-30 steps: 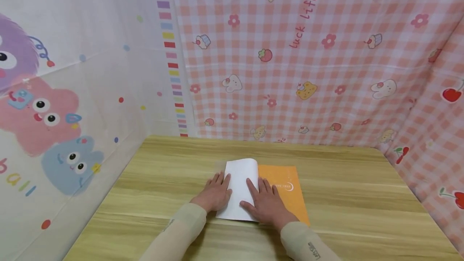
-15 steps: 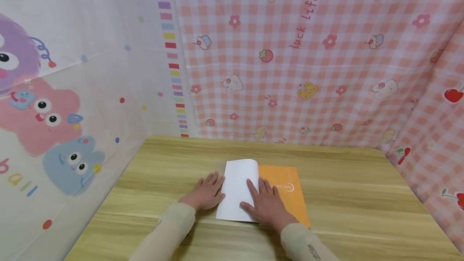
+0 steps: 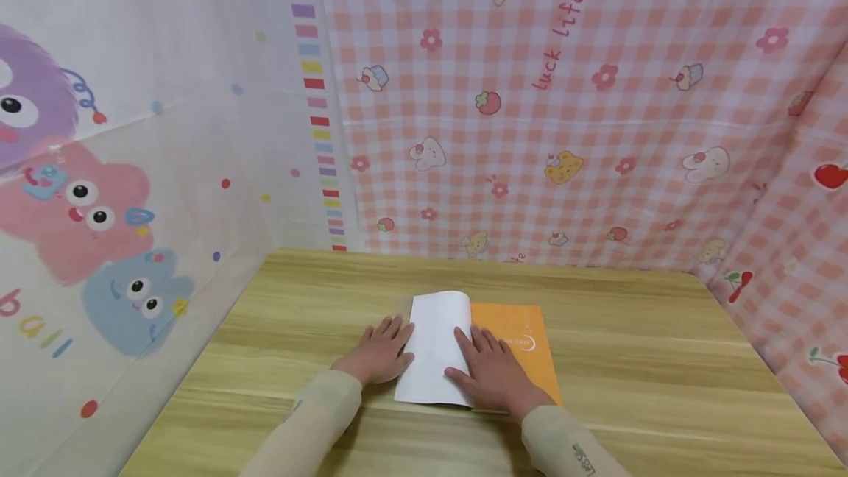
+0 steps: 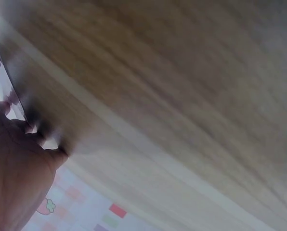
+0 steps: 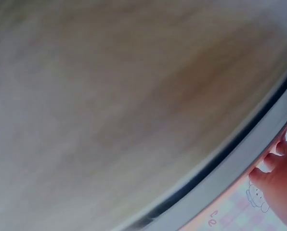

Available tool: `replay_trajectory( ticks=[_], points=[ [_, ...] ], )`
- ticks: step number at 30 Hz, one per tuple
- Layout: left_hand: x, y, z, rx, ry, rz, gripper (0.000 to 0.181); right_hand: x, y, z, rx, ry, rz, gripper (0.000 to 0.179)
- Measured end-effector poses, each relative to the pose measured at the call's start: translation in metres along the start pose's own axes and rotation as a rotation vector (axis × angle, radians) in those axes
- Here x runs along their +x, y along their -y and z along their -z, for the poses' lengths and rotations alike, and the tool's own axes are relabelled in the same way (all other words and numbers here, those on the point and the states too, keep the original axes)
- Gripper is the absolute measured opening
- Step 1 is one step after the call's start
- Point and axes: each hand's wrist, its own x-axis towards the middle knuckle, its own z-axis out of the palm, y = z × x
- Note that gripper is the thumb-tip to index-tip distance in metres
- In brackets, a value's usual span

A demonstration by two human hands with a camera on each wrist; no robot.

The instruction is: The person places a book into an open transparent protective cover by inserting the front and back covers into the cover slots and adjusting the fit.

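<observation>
white page (image 3: 433,348) central on bench (image 3: 291,308), orange sheet (image 3: 526,326) at its three o'clock | left hand (image 3: 377,353) at nine, right hand (image 3: 493,370) at four, both spread, clamping nothing | probably best: left steadies, right presses evenly along the page's curved three-o'clock side

Seeing plain white on page (image 3: 433,359); orange with white print on cover (image 3: 538,359); yellow-brown wood grain on surface (image 3: 649,374); pink-white gingham on back cloth (image 3: 530,135); cream on sleeves (image 3: 308,418).
</observation>
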Motion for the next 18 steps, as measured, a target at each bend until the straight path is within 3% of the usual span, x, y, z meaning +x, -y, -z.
replay_trajectory(
  ticks=[7, 18],
  points=[
    [0.001, -0.001, 0.0, -0.013, 0.019, 0.031, 0.061, 0.001, 0.003, -0.003, -0.016, 0.024, -0.019, 0.075],
    [0.002, -0.002, 0.0, -0.004, 0.016, 0.027, 0.062, 0.003, 0.006, -0.009, -0.039, 0.027, -0.046, 0.076]
  ],
)
